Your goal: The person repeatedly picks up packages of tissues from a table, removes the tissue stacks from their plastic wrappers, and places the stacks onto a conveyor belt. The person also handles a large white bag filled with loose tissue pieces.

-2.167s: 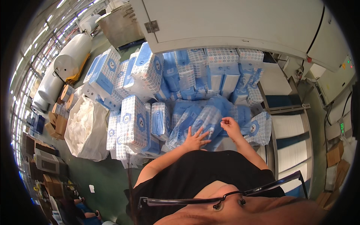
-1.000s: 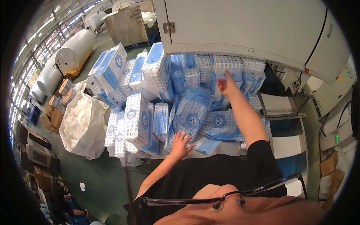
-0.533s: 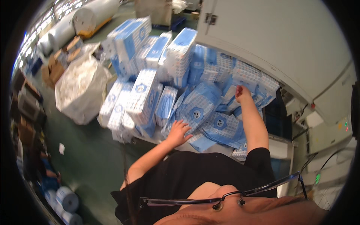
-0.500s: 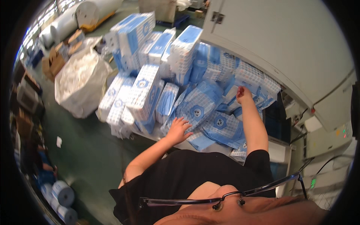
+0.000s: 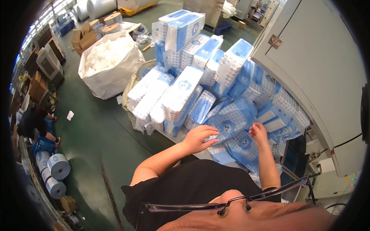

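My left hand (image 5: 200, 138) is open over the near side of the pile, its fingers spread and slightly bent and its thumb apart. Beneath and beyond it lies a blue-and-white printed plastic bag (image 5: 239, 111) with a round animal emblem. To the right, my right hand (image 5: 259, 133) hovers at that bag's edge with loosely bent fingers; I see nothing held in it. Another flat printed bag (image 5: 244, 143) lies between my hands, closer to me. Filled block-shaped packs (image 5: 183, 90) in the same print stand stacked left of the bags, and more packs (image 5: 289, 104) lie at the right.
A large white sack (image 5: 110, 82) of pale scraps stands on the floor at the left. A grey machine cabinet (image 5: 308, 57) borders the pile on the right. Printed film rolls (image 5: 58, 166) lie at the lower left, near another person (image 5: 36, 123). Cardboard boxes (image 5: 84, 38) stand farther back.
My right hand has drawn back toward me, nearer my left hand. My left hand remains open by the bags. The view has shifted, so the pile appears farther right and lower.
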